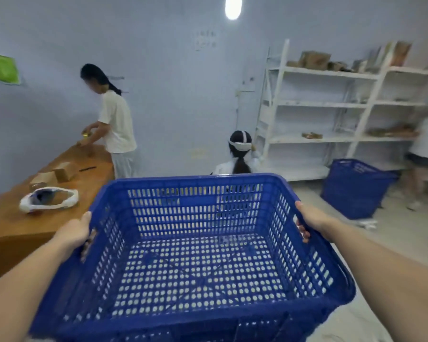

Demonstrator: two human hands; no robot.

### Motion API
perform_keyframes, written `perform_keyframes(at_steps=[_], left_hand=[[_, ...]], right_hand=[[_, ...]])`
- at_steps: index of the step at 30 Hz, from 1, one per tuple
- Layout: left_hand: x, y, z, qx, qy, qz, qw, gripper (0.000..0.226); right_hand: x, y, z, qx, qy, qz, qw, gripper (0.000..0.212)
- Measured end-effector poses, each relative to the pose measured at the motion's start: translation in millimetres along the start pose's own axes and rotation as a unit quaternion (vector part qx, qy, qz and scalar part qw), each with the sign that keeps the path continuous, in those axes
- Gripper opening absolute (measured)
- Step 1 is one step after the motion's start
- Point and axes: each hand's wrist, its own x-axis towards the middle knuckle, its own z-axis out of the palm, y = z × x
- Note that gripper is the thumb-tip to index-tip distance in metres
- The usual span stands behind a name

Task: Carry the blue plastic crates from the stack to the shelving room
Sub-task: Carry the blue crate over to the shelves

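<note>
Shelving room: white shelves (331, 104), wooden tabletop (15, 225), two blue crates.
One empty crate (203, 243) (long axis away from camera), left hand (74, 234) and right hand (311, 219) clasping its side rims; second crate (356, 188) tilted on floor.

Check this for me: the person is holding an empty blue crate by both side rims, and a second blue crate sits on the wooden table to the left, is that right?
Not quite. The head view shows the second blue crate on the floor by the white shelving, to the right, not on the wooden table. The rest holds: the left hand and right hand grip the side rims of the empty blue crate.
</note>
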Motion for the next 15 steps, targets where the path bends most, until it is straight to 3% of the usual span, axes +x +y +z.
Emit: perform_keyframes(at_steps=[7,15], left_hand=[[22,88,157,0.047,-0.114,0.086,0.989,0.066],[83,183,308,0.099,-0.222,0.155,0.957,0.077]], right_hand=[[4,68,-118,0.034,0.115,0.083,0.989,0.061],[29,108,-180,0.1,0.215,0.165,0.957,0.061]])
